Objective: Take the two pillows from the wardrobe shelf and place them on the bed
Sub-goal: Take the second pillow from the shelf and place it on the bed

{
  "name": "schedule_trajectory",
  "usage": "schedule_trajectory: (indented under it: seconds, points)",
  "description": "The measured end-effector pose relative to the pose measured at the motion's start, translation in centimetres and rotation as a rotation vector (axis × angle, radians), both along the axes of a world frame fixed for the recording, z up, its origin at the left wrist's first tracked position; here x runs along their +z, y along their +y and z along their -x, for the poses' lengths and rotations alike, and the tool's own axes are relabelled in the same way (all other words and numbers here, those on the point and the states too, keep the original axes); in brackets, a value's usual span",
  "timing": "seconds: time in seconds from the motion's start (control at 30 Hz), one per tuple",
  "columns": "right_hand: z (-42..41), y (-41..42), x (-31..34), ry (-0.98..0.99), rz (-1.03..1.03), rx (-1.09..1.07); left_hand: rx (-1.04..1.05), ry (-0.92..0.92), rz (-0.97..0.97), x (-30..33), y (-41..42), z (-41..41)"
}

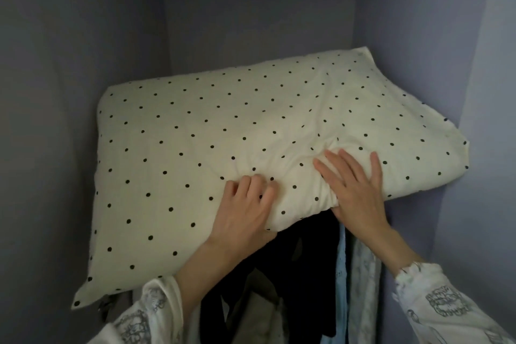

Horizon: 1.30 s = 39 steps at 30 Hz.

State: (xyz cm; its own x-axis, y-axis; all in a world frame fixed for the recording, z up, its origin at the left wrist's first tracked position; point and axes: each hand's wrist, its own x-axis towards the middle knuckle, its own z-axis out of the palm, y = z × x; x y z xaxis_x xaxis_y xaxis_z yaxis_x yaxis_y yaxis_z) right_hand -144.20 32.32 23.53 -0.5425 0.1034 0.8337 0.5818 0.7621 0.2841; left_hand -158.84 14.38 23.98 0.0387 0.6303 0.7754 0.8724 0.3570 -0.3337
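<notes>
A cream pillow (pixel 212 148) with small black dots fills the wardrobe compartment and hangs out over its front edge, tilted down to the left. My left hand (pixel 243 209) clutches the pillow's near edge, fingers bunching the fabric. My right hand (pixel 354 187) grips the same edge further right, fingers spread on top and thumb underneath. A second pillow is not visible; anything beneath this one is hidden.
Grey-purple wardrobe walls (pixel 69 92) close in on the left, back and right. Below the pillow hang clothes: a black garment (pixel 312 248), a light blue one (pixel 341 282) and a pale patterned one (pixel 365 287). The shelf itself is covered.
</notes>
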Motion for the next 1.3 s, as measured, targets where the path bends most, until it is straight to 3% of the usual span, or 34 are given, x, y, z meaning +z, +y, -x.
schedule_trajectory:
  seconds: [0.13, 0.33, 0.63, 1.03, 1.2, 1.3]
  points:
    - [-0.1, 0.8, -0.7, -0.026, -0.088, 0.051, -0.215, -0.134, -0.003, 2.8, -0.1, 1.4]
    - [0.0, 1.1, -1.0, -0.005, -0.161, 0.095, 0.112, -0.426, 0.119, 6.2, 1.0, 7.2]
    - [-0.4, 2.7, 0.5, -0.146, -0.32, 0.097, 0.259, -0.401, 0.08, 2.7, 0.9, 6.8]
    - [-1.7, 2.8, 1.9, -0.037, -0.503, 0.167, 0.252, -0.427, -0.017, -0.6, 0.1, 3.6]
    - [-2.0, 3.6, 2.7, -0.114, -0.5, 0.127, 0.239, -0.335, -0.201, 2.0, 1.1, 3.0]
    - [-2.1, 4.3, 3.4, -0.173, -0.469, 0.099, 0.243, -0.355, -0.142, 5.8, 2.2, 4.9]
